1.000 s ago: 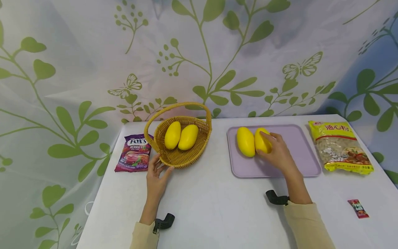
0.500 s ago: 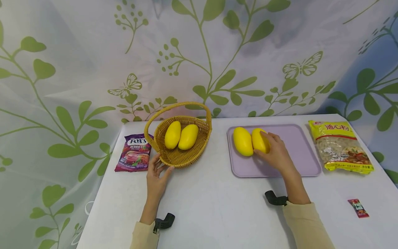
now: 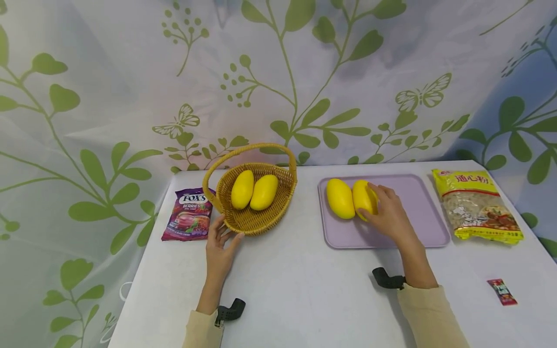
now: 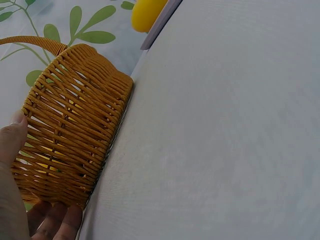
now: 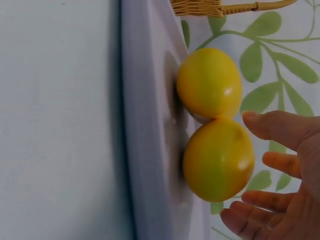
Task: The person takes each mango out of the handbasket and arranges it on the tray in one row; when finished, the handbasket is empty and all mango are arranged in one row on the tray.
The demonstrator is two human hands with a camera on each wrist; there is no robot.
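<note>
In the head view, the left hand (image 3: 220, 251) holds the near left side of a wicker basket (image 3: 261, 224) with two yellow mangoes (image 3: 241, 190) inside. The left wrist view has its thumb at the basket's rim and its fingers curled around the lower side. Two more mangoes (image 3: 340, 198) lie side by side, touching, on a lilac tray (image 3: 413, 208). Over the right one of these, the mango (image 3: 361, 195), is the right hand (image 3: 389, 212). Its fingers are spread and relaxed, a small gap from the fruit in the right wrist view.
A purple candy bag (image 3: 188, 216) lies left of the basket, partly behind its handle. To the tray's right is a yellow pasta bag (image 3: 478, 205), and a small red wrapped candy (image 3: 502, 292) is nearer the front. A patterned curtain (image 3: 278, 77) hangs behind the white table (image 3: 304, 290).
The two mangoes on the tray have shifted slightly left with the right hand, which has since loosened from the right one. The left hand and basket have stayed in place.
</note>
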